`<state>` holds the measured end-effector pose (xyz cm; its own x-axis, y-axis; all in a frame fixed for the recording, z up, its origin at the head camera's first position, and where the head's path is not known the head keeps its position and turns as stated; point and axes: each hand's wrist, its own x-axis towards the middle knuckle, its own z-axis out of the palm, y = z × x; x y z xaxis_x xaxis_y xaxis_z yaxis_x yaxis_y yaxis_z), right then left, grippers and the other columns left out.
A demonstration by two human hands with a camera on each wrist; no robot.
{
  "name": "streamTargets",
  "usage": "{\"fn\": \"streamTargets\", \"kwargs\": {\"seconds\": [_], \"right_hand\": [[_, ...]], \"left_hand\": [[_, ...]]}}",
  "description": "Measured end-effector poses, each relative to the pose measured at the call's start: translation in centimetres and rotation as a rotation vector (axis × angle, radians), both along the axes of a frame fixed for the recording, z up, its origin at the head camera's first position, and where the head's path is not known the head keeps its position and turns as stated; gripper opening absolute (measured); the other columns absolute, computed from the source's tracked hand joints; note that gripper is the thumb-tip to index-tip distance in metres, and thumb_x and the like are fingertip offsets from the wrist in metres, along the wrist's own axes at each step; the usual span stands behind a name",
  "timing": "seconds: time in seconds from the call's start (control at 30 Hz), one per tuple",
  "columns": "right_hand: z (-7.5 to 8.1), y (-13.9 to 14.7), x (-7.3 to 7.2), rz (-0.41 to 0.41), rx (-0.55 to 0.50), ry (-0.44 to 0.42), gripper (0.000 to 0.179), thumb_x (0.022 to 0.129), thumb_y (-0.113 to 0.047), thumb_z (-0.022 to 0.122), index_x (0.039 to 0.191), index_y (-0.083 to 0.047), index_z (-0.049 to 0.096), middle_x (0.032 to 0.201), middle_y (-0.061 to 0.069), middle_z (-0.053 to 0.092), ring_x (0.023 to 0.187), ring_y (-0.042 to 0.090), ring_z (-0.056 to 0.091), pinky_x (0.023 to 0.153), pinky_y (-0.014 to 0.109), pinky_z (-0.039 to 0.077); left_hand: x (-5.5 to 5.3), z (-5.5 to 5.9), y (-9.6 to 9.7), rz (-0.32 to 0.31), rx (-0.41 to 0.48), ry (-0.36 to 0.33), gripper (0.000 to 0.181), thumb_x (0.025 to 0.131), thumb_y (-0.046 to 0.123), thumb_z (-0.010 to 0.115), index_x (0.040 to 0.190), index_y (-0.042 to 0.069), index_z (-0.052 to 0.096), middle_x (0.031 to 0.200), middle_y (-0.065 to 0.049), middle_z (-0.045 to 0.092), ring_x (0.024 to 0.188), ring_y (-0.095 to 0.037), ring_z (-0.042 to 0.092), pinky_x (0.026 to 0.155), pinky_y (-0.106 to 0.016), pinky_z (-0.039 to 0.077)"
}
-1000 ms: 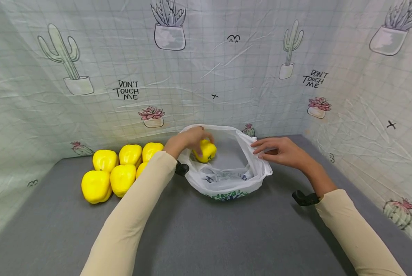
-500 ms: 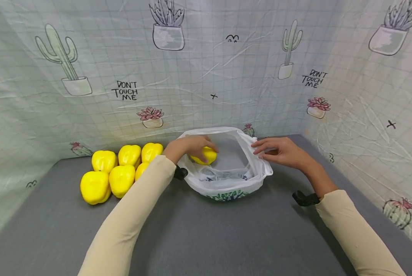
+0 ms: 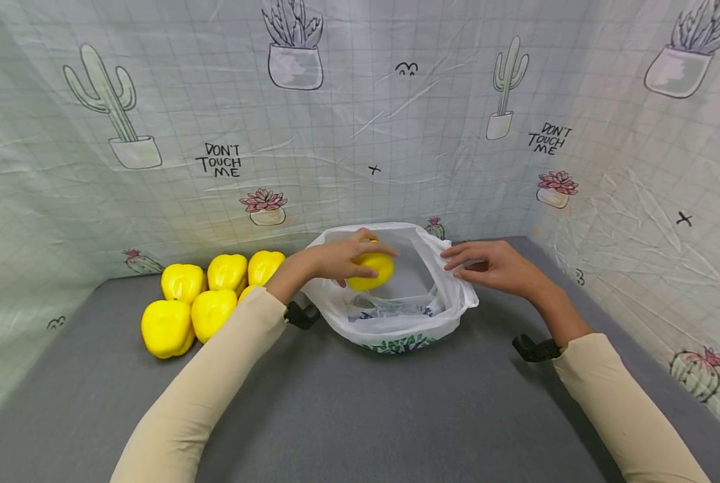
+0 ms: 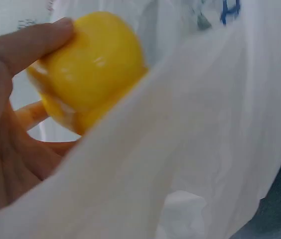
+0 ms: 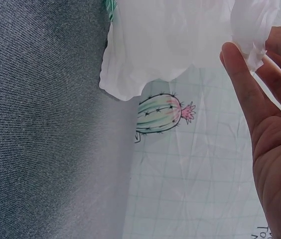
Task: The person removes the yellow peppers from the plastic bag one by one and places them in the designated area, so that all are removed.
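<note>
My left hand (image 3: 342,259) grips a yellow bell pepper (image 3: 373,270) at the mouth of a white plastic bag (image 3: 396,329). In the left wrist view the thumb lies on top of the pepper (image 4: 93,64) and fingers reach round beneath it, while a fold of the bag (image 4: 180,124) covers part of the palm. The bag stands with its mouth spread wide and a green print on its front. At its right rim my right hand (image 3: 487,263) pinches the plastic; the right wrist view shows the bag's edge (image 5: 252,30) between thumb and fingers.
Several more yellow bell peppers (image 3: 168,329) sit in two rows on the grey tabletop (image 3: 360,409), left of the bag, one partly hidden by the left sleeve (image 3: 215,382). A cactus-print sheet (image 3: 360,121) hangs close behind the bag and along the right side.
The left hand has taken hold of the pepper in the bag and brought it up and slightly right. Its wrist has drawn back left. The right hand keeps its place at the rim.
</note>
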<state>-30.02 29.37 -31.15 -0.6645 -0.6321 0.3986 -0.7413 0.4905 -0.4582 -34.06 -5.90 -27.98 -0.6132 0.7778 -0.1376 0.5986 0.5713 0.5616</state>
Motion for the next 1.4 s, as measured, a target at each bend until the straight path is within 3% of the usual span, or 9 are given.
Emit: {"fn": "streamTargets", "kwargs": {"seconds": [0.13, 0.23, 0.43, 0.63, 0.93, 1.17, 1.4], "right_hand": [[0.0, -0.1, 0.1, -0.007, -0.002, -0.008, 0.021, 0.092, -0.003, 0.074, 0.110, -0.013, 0.078, 0.129, 0.008, 0.069, 0.108, 0.012, 0.068, 0.078, 0.023, 0.058], [0.0, -0.2, 0.1, -0.009, -0.007, -0.016, 0.021, 0.092, -0.004, 0.074, 0.110, -0.013, 0.078, 0.129, 0.008, 0.069, 0.109, 0.012, 0.068, 0.078, 0.023, 0.059], [-0.1, -0.3, 0.1, -0.004, -0.012, -0.004, 0.021, 0.091, -0.003, 0.074, 0.110, -0.013, 0.078, 0.129, 0.008, 0.069, 0.107, 0.012, 0.069, 0.078, 0.025, 0.059], [-0.1, -0.4, 0.0, 0.001, -0.010, -0.001, 0.022, 0.091, -0.002, 0.074, 0.110, -0.012, 0.078, 0.129, 0.009, 0.069, 0.108, 0.012, 0.068, 0.077, 0.031, 0.061], [0.1, -0.7, 0.0, -0.023, 0.010, 0.009, 0.021, 0.092, -0.004, 0.074, 0.110, -0.014, 0.079, 0.129, 0.008, 0.069, 0.104, 0.009, 0.068, 0.070, 0.029, 0.058], [0.0, -0.7, 0.0, -0.019, 0.005, 0.015, 0.022, 0.091, -0.004, 0.075, 0.110, -0.014, 0.079, 0.129, 0.007, 0.069, 0.108, 0.011, 0.067, 0.074, 0.026, 0.059], [0.0, -0.7, 0.0, -0.019, 0.014, 0.019, 0.021, 0.091, -0.004, 0.075, 0.110, -0.014, 0.078, 0.129, 0.008, 0.069, 0.105, 0.011, 0.068, 0.072, 0.026, 0.058]], "left_hand": [[1.1, 0.2, -0.7, 0.005, 0.178, 0.033, 0.047, 0.103, 0.022, 0.061, 0.148, 0.023, 0.048, 0.160, -0.009, 0.023, 0.124, -0.036, 0.050, 0.069, -0.034, 0.062], [1.8, 0.3, -1.2, 0.010, 0.283, 0.100, 0.053, 0.098, 0.017, 0.069, 0.147, 0.020, 0.049, 0.160, -0.008, 0.027, 0.129, -0.035, 0.048, 0.074, -0.031, 0.061], [3.4, 0.5, -2.5, 0.020, 0.400, 0.104, 0.061, 0.092, 0.011, 0.077, 0.145, 0.024, 0.050, 0.159, -0.004, 0.030, 0.123, -0.032, 0.051, 0.066, -0.032, 0.062], [4.5, 0.5, -3.8, 0.039, 0.445, 0.196, 0.060, 0.089, 0.014, 0.081, 0.141, 0.024, 0.054, 0.154, -0.002, 0.037, 0.125, -0.027, 0.047, 0.069, -0.032, 0.061], [6.2, 0.6, -5.2, 0.053, 0.477, 0.239, 0.060, 0.087, 0.014, 0.082, 0.140, 0.022, 0.055, 0.151, -0.002, 0.041, 0.125, -0.023, 0.048, 0.080, -0.039, 0.059], [7.7, 0.7, -6.3, 0.069, 0.480, 0.286, 0.062, 0.086, 0.016, 0.084, 0.140, 0.022, 0.055, 0.153, -0.003, 0.041, 0.132, -0.022, 0.045, 0.091, -0.042, 0.054], [9.0, 0.6, -7.2, 0.130, 0.522, 0.270, 0.062, 0.085, 0.012, 0.084, 0.140, 0.020, 0.056, 0.152, -0.002, 0.040, 0.132, -0.026, 0.046, 0.075, -0.036, 0.062]]}}
